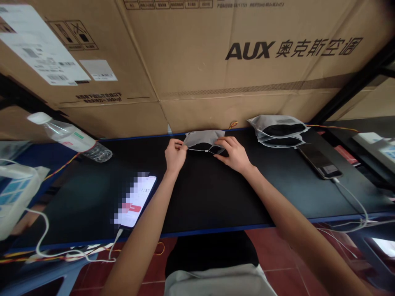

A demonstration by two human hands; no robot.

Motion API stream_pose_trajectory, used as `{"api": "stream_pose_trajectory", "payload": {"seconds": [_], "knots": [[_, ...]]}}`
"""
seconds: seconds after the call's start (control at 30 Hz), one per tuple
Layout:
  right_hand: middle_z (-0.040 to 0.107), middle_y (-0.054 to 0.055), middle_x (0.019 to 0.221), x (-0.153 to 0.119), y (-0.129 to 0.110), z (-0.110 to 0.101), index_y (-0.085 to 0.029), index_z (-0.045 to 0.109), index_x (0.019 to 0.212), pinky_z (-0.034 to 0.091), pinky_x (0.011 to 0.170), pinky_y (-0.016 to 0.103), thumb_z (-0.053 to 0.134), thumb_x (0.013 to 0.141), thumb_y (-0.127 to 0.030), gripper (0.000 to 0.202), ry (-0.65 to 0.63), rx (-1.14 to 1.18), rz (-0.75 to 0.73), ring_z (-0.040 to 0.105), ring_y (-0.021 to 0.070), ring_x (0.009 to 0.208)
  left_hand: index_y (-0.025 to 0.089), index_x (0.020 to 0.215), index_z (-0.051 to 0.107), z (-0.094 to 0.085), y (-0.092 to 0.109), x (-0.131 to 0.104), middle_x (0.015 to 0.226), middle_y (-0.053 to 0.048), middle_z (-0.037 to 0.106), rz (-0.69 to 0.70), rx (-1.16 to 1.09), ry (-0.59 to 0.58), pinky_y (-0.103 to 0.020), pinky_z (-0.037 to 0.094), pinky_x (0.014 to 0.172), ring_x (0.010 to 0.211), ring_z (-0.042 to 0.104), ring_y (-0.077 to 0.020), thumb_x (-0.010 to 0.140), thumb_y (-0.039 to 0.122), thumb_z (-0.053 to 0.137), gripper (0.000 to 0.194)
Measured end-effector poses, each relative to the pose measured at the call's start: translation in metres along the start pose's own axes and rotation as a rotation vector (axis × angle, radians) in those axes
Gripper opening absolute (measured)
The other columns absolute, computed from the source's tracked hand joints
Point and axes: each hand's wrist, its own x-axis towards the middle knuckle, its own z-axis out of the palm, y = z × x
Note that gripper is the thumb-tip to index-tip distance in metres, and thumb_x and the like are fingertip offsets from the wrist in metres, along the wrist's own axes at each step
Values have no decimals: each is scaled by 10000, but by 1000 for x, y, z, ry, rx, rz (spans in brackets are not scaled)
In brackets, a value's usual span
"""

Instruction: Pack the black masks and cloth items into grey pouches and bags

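A small pale bag with a dark opening lies at the back edge of the black table. My left hand pinches its left corner, where a thin white strip or cord stretches across the mouth. On the right side, my right hand has its fingers and thumb closed around the bag's edge. What is inside the bag looks black and cannot be made out.
Behind the table stands a large cardboard box. A plastic bottle and a lit phone are on the left. To the right are another pale bag, a dark phone and a white cable.
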Motion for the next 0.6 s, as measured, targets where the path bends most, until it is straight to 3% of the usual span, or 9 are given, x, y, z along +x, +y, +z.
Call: {"api": "stream_pose_trajectory", "payload": {"seconds": [0.07,0.13,0.2,0.27,0.37,0.47,0.53,0.6], "knots": [[652,81,1331,0,0,2,-284,639,1280,528,1067,493,687,948,-377,349,21,47,16,577,298,1249,232,976,625,1,3,-7,1064,-73,649,250,202,61,-438,496,946,1044,613,-272,675,121,680,326],[619,97,1389,0,1,4,-281,639,1320,509,1096,512,667,959,-391,379,54,67,42,554,307,1296,247,1081,650,4,8,-12,1326,-107,596,417,251,-1,-509,390,1129,1299,511,-335,672,100,723,440],[553,121,1480,-1,4,8,-278,616,1391,487,1121,546,654,966,-396,442,69,56,70,520,328,1358,260,1088,687,8,11,-15,1400,-107,576,453,174,-124,-528,331,1187,1378,462,-357,694,112,765,429],[482,128,1556,0,6,12,-295,581,1452,480,1126,575,653,968,-382,497,44,57,98,504,344,1398,262,1027,722,13,12,-16,1328,-104,623,400,50,-195,-520,348,1183,1344,505,-350,719,137,795,340],[450,124,1580,1,9,17,-310,584,1454,510,1107,558,658,965,-329,496,9,133,133,531,334,1396,251,994,723,18,8,-16,1241,-103,635,312,-61,-126,-455,444,1102,1276,556,-318,704,156,847,329],[501,130,1516,2,9,21,-285,642,1387,574,1040,499,696,934,-296,456,15,238,174,588,309,1334,249,1046,684,19,3,-15,1173,-91,614,148,-66,20,-330,536,867,1097,622,-256,621,176,926,495],[523,137,1465,2,9,23,-266,681,1328,608,983,466,731,903,-292,429,29,291,211,618,299,1284,250,1095,657,18,2,-13,981,-45,629,-18,-127,-28,-241,489,637,810,632,-174,607,186,942,569],[478,149,1494,2,8,24,-255,706,1278,625,942,448,762,873,-296,411,53,347,268,622,300,1272,243,1155,634,17,2,-11,758,21,593,-153,-239,-153,-194,359,479,557,529,-106,641,188,923,591]]}}
